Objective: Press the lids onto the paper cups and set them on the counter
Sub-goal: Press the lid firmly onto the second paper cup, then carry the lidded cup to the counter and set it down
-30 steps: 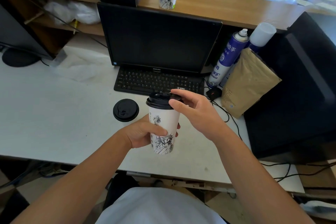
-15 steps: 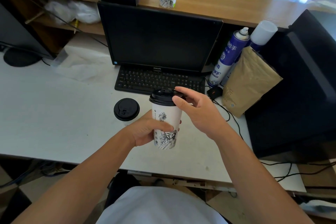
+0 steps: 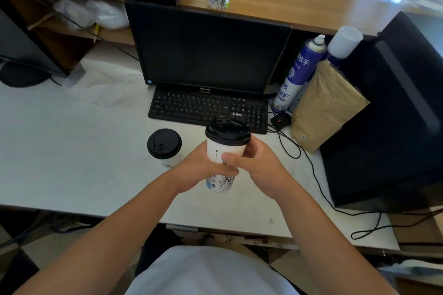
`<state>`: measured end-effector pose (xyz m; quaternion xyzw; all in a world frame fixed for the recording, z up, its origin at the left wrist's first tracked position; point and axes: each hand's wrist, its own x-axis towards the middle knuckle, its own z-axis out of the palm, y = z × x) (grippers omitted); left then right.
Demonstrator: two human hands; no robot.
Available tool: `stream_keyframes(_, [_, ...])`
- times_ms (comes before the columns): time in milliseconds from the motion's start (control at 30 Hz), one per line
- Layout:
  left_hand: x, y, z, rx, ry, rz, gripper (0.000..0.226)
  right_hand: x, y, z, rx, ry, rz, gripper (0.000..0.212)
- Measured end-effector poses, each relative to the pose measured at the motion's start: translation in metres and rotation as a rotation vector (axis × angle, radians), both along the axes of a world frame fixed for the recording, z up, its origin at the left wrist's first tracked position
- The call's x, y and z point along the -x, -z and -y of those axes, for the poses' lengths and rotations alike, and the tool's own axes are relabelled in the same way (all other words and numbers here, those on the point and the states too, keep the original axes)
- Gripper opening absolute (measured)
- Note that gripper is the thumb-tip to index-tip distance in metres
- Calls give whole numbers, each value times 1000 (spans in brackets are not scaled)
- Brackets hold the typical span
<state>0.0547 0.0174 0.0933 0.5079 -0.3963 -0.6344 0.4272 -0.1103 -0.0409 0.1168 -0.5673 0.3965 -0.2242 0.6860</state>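
Now — both hands (image 3: pixel 239 170) wrap paper cup (image 3: pixel 224 158) | round black plastic lid (image 3: pixel 227 130) seated

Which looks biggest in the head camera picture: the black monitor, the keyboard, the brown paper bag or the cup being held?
1. Monitor, clearly largest.
2. Keyboard and brown paper bag: similar spread, too close to rank.
3. Held cup, smallest, though nearness to the camera enlarges it; the left hand and right hand partly cover it.

White desk (image 3: pixel 60 151) carries lidded cup (image 3: pixel 164 146), keyboard (image 3: pixel 208 109), monitor (image 3: pixel 206 48).
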Motion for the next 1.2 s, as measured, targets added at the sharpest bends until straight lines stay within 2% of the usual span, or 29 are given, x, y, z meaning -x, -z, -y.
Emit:
stream_keyframes(200, [3, 34, -9, 4, -139, 370, 70, 3, 15, 4, -55, 170, 1, 63])
stream_keyframes(333, [-1, 74, -23, -24, -60, 655, 82, 4, 22, 9, -59, 220, -36, 61])
stream_keyframes(433, [-4, 109, -30, -15, -31, 839, 80, 3, 31, 14, -88, 238, -47, 61])
stream_keyframes(567, [-13, 160, -42, 9, 78, 1178, 90, 1, 43, 18, -154, 258, -59, 58])
stream_keyframes(667, [-16, 192, -51, 59, 176, 1330, 85, 0, 51, 18, -158, 243, -100, 62])
stream_keyframes(833, [-10, 208, -55, 137, 113, 1448, 80, -3, 62, 18, -95, 193, -221, 70])
stream_keyframes(1000, [-9, 209, -56, 114, 92, 1446, 81, -9, 56, 26, 42, 115, -336, 76])
stream_keyframes(1100, [-9, 211, -56, 109, 92, 1445, 81, -15, 41, 32, 287, 3, -453, 80])
stream_keyframes(1200, [-10, 212, -56, 113, 94, 1445, 80, -19, 24, 45, 677, -101, -609, 83])
